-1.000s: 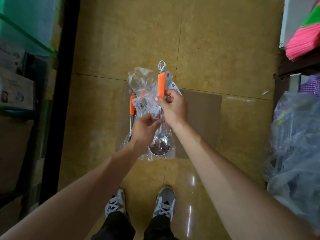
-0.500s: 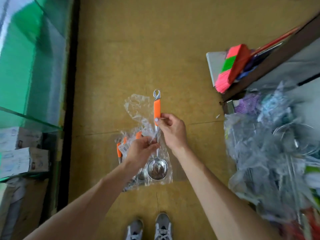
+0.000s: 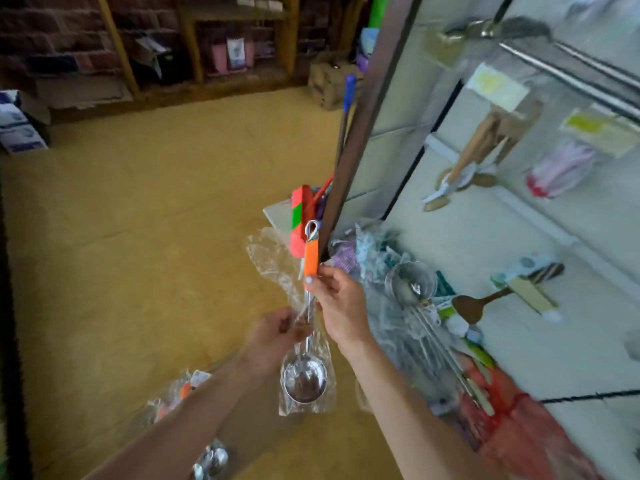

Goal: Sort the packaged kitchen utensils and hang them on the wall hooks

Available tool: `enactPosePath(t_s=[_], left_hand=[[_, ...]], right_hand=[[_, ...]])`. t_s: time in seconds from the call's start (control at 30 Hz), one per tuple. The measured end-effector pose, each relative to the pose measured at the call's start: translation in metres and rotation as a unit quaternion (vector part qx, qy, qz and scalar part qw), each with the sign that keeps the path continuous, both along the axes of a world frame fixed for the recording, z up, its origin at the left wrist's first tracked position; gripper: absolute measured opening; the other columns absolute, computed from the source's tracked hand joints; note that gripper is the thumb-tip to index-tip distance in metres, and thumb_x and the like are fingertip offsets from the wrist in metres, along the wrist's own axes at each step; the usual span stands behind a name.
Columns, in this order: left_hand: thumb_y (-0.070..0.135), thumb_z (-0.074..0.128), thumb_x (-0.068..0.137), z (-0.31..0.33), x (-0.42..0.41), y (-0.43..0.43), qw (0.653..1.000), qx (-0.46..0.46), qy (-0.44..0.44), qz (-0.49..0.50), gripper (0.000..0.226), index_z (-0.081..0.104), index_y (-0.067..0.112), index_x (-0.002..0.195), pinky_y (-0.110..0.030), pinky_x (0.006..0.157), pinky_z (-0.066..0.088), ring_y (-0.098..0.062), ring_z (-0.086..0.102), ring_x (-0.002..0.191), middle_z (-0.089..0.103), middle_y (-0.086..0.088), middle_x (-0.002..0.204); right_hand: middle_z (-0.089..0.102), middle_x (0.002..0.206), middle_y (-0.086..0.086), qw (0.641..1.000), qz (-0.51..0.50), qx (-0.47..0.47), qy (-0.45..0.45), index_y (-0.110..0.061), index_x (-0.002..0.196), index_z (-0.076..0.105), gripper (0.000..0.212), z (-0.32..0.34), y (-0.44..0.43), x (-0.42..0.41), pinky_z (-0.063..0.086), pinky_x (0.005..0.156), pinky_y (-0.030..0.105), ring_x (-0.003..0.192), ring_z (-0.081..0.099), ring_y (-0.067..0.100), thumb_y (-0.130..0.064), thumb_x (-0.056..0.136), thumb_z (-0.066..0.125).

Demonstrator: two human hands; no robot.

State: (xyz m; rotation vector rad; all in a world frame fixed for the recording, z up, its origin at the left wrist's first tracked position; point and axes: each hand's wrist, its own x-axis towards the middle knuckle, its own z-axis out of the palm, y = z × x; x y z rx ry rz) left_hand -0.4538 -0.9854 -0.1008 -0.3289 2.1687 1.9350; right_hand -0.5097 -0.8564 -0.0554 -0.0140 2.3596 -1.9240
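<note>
Right hand (image 3: pixel 337 299) gripping ladle (image 3: pixel 310 258) handle, left hand (image 3: pixel 277 336) pinching wrapper (image 3: pixel 273 261)

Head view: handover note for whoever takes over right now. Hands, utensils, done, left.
Right hand pinches the ladle by its orange handle, upright, hanging loop on top.
Left hand pinches the clear wrap at the shaft; the bowl sits inside the wrap.
More packaged utensils lie on the floor; a wrapped pile sits at the foot of the wall panel, where wooden utensils already hang.
Done: ladle picked out. Left: hang it, then the others.
</note>
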Motion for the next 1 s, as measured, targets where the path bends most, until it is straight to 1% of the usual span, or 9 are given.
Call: enactPosePath(t_s=[0.1,0.23,0.33,0.43,0.57,0.63,0.77,0.87,1.0], left_hand=[[0.015,0.077,0.08,0.023,-0.013,0.047,0.999,0.0,0.012,-0.038,0.031,0.055,-0.006,0.077,-0.036,0.059,0.031,-0.014,0.035,0.059,0.038,-0.001,0.06],[0.035,0.076,0.071,0.055,-0.017,0.118,0.991,0.012,0.05,-0.121,0.05,0.053,-0.008,0.079,-0.03,0.057,0.029,-0.011,0.035,0.059,0.036,0.001,0.061],[0.054,0.074,0.062,0.066,-0.014,0.172,0.982,0.002,0.053,-0.181,0.06,0.059,-0.001,0.08,-0.033,0.06,0.035,-0.013,0.042,0.06,0.044,0.0,0.062],[0.058,0.075,0.06,0.074,-0.004,0.229,0.97,0.005,0.048,-0.236,0.058,0.063,0.006,0.081,-0.036,0.065,0.04,-0.015,0.049,0.065,0.055,-0.008,0.068],[0.054,0.074,0.066,0.09,0.025,0.299,0.952,0.0,0.043,-0.303,0.054,0.061,0.005,0.082,-0.039,0.069,0.043,-0.016,0.051,0.068,0.06,-0.007,0.073],[0.047,0.076,0.072,0.096,0.043,0.335,0.944,-0.009,0.039,-0.328,0.044,0.063,0.006,0.083,-0.045,0.071,0.049,-0.018,0.056,0.071,0.065,-0.015,0.078],[0.021,0.074,0.086,0.11,0.08,0.398,0.931,-0.022,0.04,-0.361,0.011,0.068,0.012,0.083,-0.031,0.071,0.05,-0.017,0.064,0.073,0.071,-0.007,0.081],[0.019,0.073,0.086,0.113,0.107,0.441,0.922,-0.03,0.042,-0.383,0.006,0.07,0.015,0.085,-0.025,0.07,0.052,-0.016,0.068,0.076,0.073,-0.006,0.083],[0.018,0.075,0.084,0.112,0.142,0.497,0.906,-0.056,0.044,-0.416,0.008,0.07,0.021,0.079,-0.027,0.072,0.051,-0.008,0.067,0.073,0.072,0.004,0.075]], right_hand=[[0.075,0.088,-0.004,0.999,-0.049,0.001,0.02,-0.028,0.094,0.068,0.012,0.035,0.048,0.009,0.055,0.075,0.027,0.082,0.071,0.009,-0.017,0.089,0.071],[0.075,0.091,-0.003,0.992,-0.118,0.004,0.033,-0.018,0.102,0.069,0.012,0.072,0.123,0.028,0.053,0.074,0.023,0.082,0.069,0.004,-0.016,0.09,0.07],[0.074,0.088,-0.006,0.985,-0.169,0.014,0.037,-0.027,0.097,0.068,0.012,0.091,0.181,0.049,0.053,0.074,0.024,0.08,0.068,0.004,-0.017,0.09,0.07],[0.071,0.08,-0.007,0.974,-0.222,0.015,0.036,-0.021,0.1,0.071,0.012,0.102,0.238,0.076,0.047,0.067,0.026,0.068,0.061,0.002,-0.023,0.088,0.071],[0.069,0.078,-0.004,0.957,-0.287,-0.015,0.029,-0.013,0.101,0.069,0.011,0.109,0.308,0.118,0.046,0.063,0.021,0.063,0.058,-0.001,-0.014,0.09,0.069],[0.067,0.074,-0.007,0.95,-0.31,-0.02,0.032,-0.009,0.102,0.069,0.013,0.108,0.342,0.14,0.043,0.06,0.021,0.059,0.055,-0.001,-0.011,0.09,0.069],[0.073,0.086,-0.003,0.935,-0.352,-0.008,0.029,-0.012,0.103,0.071,0.015,0.105,0.4,0.182,0.05,0.072,0.024,0.076,0.066,0.007,-0.015,0.089,0.07],[0.075,0.092,0.002,0.924,-0.379,-0.041,0.028,-0.015,0.101,0.071,0.012,0.1,0.439,0.215,0.055,0.082,0.035,0.088,0.069,0.018,-0.013,0.089,0.07],[0.075,0.091,0.001,0.909,-0.413,-0.058,0.027,-0.02,0.096,0.071,0.014,0.094,0.492,0.259,0.055,0.084,0.032,0.089,0.07,0.015,-0.009,0.088,0.071]])
